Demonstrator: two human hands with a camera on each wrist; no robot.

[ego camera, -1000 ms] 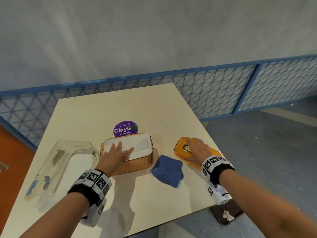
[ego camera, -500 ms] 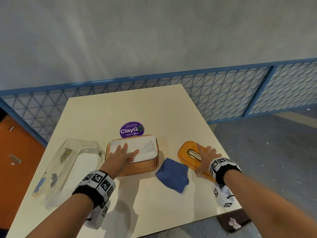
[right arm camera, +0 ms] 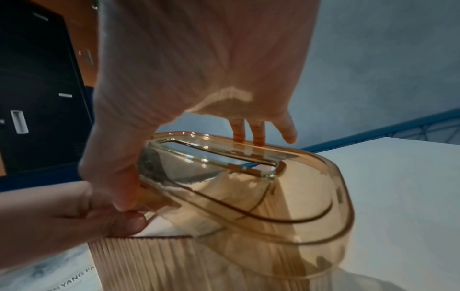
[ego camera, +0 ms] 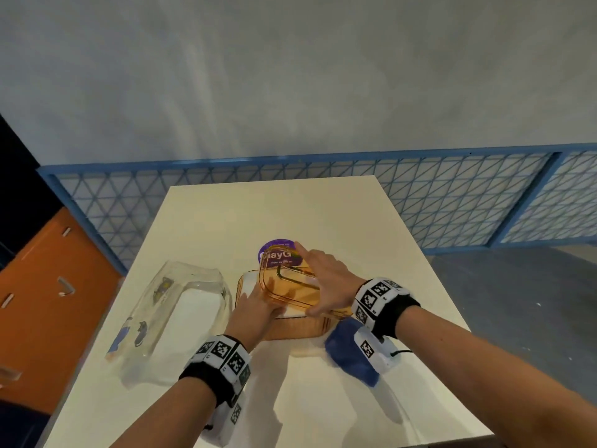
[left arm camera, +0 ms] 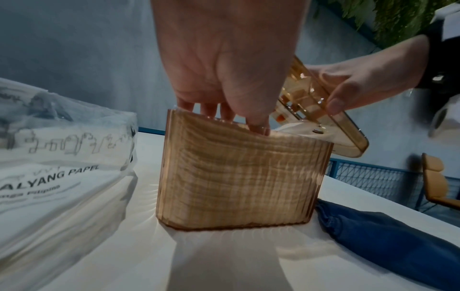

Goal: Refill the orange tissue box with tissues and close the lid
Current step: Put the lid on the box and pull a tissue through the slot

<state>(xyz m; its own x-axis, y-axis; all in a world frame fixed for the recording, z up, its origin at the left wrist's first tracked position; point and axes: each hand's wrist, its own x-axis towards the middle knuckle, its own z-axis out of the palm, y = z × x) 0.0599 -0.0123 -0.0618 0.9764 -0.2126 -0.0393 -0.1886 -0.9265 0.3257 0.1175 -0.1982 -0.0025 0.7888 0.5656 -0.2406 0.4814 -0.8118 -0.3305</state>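
The orange tissue box [ego camera: 292, 328] stands on the white bench [ego camera: 323, 399], filled with white tissues [left arm camera: 296, 130] up to its rim. The left hand [ego camera: 255, 310] lies on the near left part of the stack, fingers straight and pressing the tissues down, thumb at the box's front rim. The right hand [ego camera: 326, 282] grips the translucent orange lid [ego camera: 287, 286] by its right end, thumb on the near edge and fingers over the far edge, holding it tilted above the box; its lower right end seems to touch the box rim, though the blur leaves that unsure. The lid's slot [right arm camera: 219, 155] faces up. A clear plastic tissue wrapper [ego camera: 171, 315] lies just left of the box, a crumpled blue cloth [ego camera: 345, 354] just right of it, partly under the right wrist. A purple sticker [ego camera: 277, 250] shows through the lid behind the box
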